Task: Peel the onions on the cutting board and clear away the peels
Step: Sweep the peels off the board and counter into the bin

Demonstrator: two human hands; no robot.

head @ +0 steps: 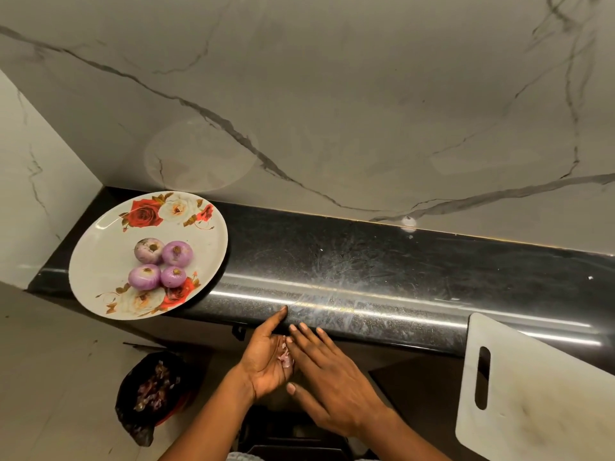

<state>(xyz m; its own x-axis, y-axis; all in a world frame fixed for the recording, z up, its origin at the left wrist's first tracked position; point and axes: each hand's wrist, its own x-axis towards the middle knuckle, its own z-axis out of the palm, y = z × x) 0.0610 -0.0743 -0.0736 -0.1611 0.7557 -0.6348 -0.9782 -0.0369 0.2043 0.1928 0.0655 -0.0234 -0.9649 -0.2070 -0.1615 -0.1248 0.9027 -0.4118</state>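
Observation:
Several peeled purple onions [160, 263] sit together on a white floral plate [100, 261] at the left end of the black counter. My left hand [268, 356] is cupped palm up just below the counter's front edge, with small pink peel scraps [285, 357] lying in the palm. My right hand [327, 377] lies flat with straight fingers beside it, fingertips touching the scraps at the left palm. The white cutting board [532, 394] lies at the right, hanging over the counter edge, bare.
A bin lined with a black bag [151, 387] stands on the floor at lower left, holding onion peels. The black counter [382, 277] is smeared in the middle. A marble wall rises behind it, with a corner at the far left.

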